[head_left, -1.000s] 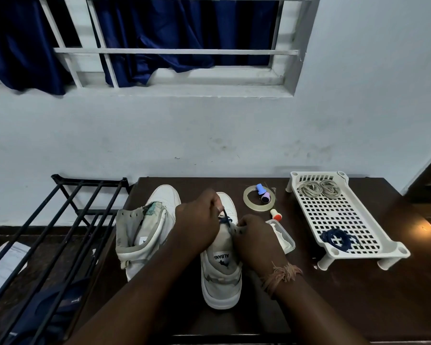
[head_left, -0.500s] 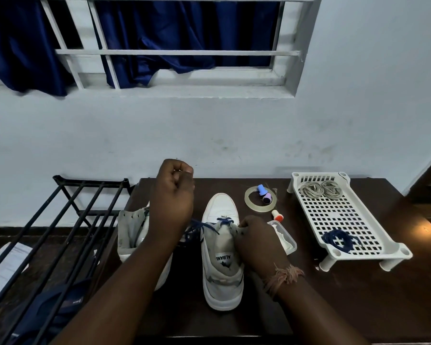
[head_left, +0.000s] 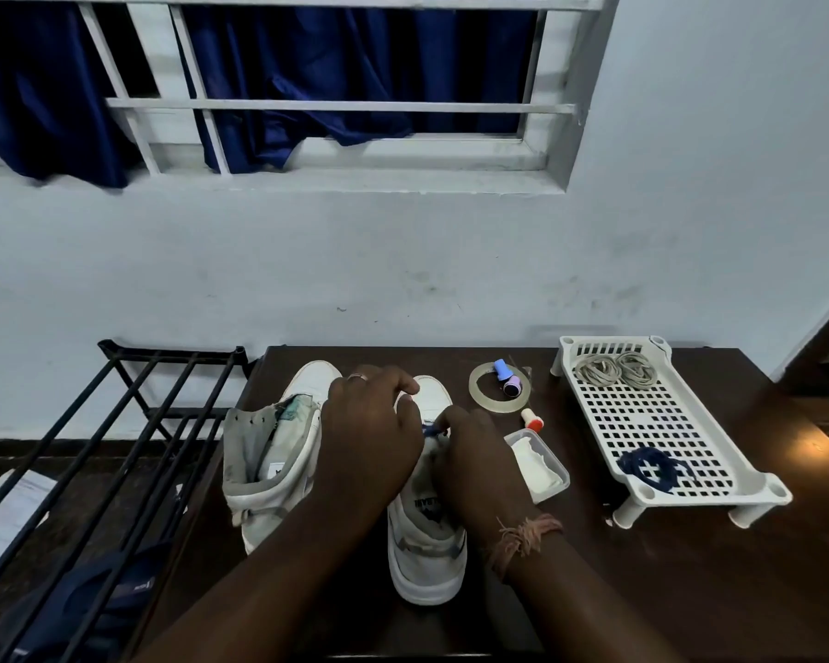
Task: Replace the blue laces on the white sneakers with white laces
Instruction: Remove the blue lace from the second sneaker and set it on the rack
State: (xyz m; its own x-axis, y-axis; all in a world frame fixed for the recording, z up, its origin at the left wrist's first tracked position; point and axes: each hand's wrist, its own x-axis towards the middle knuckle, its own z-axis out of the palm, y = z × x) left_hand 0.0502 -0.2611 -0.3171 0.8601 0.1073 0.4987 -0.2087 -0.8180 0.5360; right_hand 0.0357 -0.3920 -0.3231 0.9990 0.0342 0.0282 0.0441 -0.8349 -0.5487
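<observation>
Yanking that blue lace [head_left: 430, 429] pinched between your left hand [head_left: 372, 437] and right hand [head_left: 475, 459] could tip the right sneaker [head_left: 427, 543] into the tape roll [head_left: 498, 389].

The white sneaker [head_left: 427, 543] under both hands has dark letters on its grey tongue label; they are upside down and partly covered, not readable for sure.

Dim, bluish indoor light — a warm glare spot on the table [head_left: 807, 445] at right; wide-angle bending curves the window bars [head_left: 336, 105]; hands' edges slightly soft.
</observation>
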